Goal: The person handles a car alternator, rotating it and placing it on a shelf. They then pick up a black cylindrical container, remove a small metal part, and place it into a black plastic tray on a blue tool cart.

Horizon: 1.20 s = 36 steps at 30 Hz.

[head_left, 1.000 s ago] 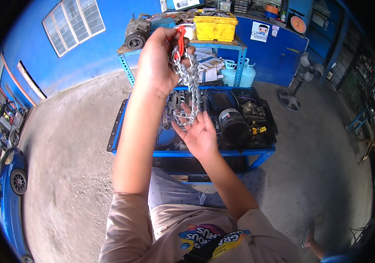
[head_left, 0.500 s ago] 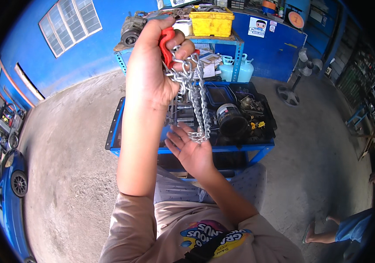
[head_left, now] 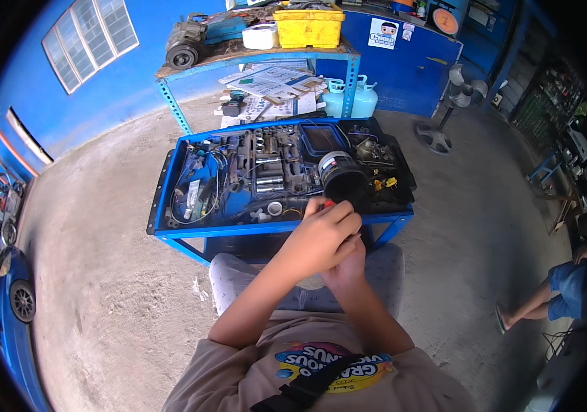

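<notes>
My left hand (head_left: 322, 237) is closed, just over the front edge of the tool cart (head_left: 238, 231). A small bit of red (head_left: 330, 204) shows at its fingertips, part of the chain with the red piece; the rest of that chain is hidden. Directly beneath and against it, my right hand (head_left: 348, 264) has its fingers curled, mostly covered by the left. What lies in its palm cannot be seen. Just beyond my hands a black round tub (head_left: 345, 184) lies tilted on its side in the cart tray.
The tray also holds several sockets (head_left: 270, 184), a white tube (head_left: 192, 194) and a blue-rimmed case (head_left: 322, 139). Behind stands a bench with a yellow crate (head_left: 309, 27), near light-blue gas tanks (head_left: 363, 101). A fan (head_left: 455, 103) and a seated person's leg (head_left: 534, 309) are at right.
My left hand has come down from high in front with the red piece and chain, meeting my right hand. The right hand's spread fingers have curled in. The hanging chain is now out of sight.
</notes>
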Available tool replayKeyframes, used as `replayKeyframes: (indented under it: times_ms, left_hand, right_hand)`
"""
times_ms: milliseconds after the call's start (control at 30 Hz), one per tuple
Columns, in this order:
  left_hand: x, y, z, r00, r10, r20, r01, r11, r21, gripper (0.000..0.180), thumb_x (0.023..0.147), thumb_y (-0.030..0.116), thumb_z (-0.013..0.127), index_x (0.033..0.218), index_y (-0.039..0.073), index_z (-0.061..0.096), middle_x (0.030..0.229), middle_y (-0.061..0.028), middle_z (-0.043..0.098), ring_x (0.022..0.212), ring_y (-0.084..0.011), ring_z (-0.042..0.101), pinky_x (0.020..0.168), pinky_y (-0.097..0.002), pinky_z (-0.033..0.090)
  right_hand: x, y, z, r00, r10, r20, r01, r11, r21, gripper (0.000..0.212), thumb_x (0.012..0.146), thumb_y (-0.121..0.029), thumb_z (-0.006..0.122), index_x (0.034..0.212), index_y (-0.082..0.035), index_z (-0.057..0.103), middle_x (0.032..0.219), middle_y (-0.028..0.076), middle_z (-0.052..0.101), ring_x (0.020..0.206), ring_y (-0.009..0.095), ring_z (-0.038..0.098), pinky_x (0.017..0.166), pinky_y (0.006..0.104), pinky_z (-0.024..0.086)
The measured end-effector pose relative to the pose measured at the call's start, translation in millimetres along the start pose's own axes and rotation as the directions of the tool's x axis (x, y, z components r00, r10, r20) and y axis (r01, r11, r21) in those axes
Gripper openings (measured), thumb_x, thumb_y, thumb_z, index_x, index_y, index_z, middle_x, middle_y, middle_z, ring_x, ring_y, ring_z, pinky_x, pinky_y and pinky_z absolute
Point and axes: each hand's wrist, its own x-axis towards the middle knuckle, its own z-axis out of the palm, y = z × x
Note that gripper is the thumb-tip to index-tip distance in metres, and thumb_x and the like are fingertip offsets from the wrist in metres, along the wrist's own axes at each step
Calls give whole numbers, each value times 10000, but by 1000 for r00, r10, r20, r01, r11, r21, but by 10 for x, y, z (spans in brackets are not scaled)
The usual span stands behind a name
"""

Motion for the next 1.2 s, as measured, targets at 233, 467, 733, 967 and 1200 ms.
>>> replayKeyframes:
  times_ms: [233, 467, 733, 967, 1200]
  left_hand:
    - [-581, -316, -2, 879, -324, -349, 9, 744, -668, 158, 944, 22, 618, 1100, 34, 596, 1211, -156, 622, 1150, -245, 590, 1011, -368, 431]
    - [-1873, -603, 172, 715, -648, 261, 555, 301, -775, 215, 1048, 175, 520, 947, 23, 634, 863, -51, 656, 823, -148, 625, 805, -304, 496]
    - [-2448, -833, 672, 376, -911, 171, 441, 13, -898, 267, 1036, 293, 536, 954, 55, 625, 843, -55, 623, 762, -168, 591, 714, -308, 478]
    - [-2400, -861, 592, 242, -942, 234, 372, -132, -919, 257, 1021, 318, 549, 1001, 70, 618, 813, -56, 583, 752, -199, 570, 700, -342, 465]
    - [-2382, -778, 573, 349, -906, 240, 371, -102, -923, 270, 1007, 321, 558, 1035, 60, 623, 796, -45, 568, 759, -169, 549, 713, -307, 441]
  right_hand:
    - [-113, -326, 236, 970, 36, -240, 11, 982, 190, 409, 988, -282, 596, 1251, 30, 573, 1153, 155, 631, 1073, 276, 624, 829, 346, 602]
    - [31, -843, 1128, 822, -569, -37, 548, 806, -224, 410, 977, -261, 658, 1282, -7, 550, 1115, 124, 622, 989, 218, 632, 691, 258, 548]
    - [223, -1202, 2255, -759, -397, 516, 432, -900, -58, 505, 1015, -460, 514, 1246, -11, 527, 1136, 150, 619, 1007, 224, 648, 765, 324, 551]
    - [2503, -975, 2502, 88, -503, 860, 486, -732, -478, 426, 976, -243, 573, 1299, 29, 513, 1178, 172, 609, 1064, 279, 614, 875, 380, 496]
    - [1082, -732, 776, 456, -266, 849, 448, -756, -478, 424, 938, -38, 620, 1339, 59, 522, 1227, 209, 593, 1122, 363, 586, 985, 435, 455]
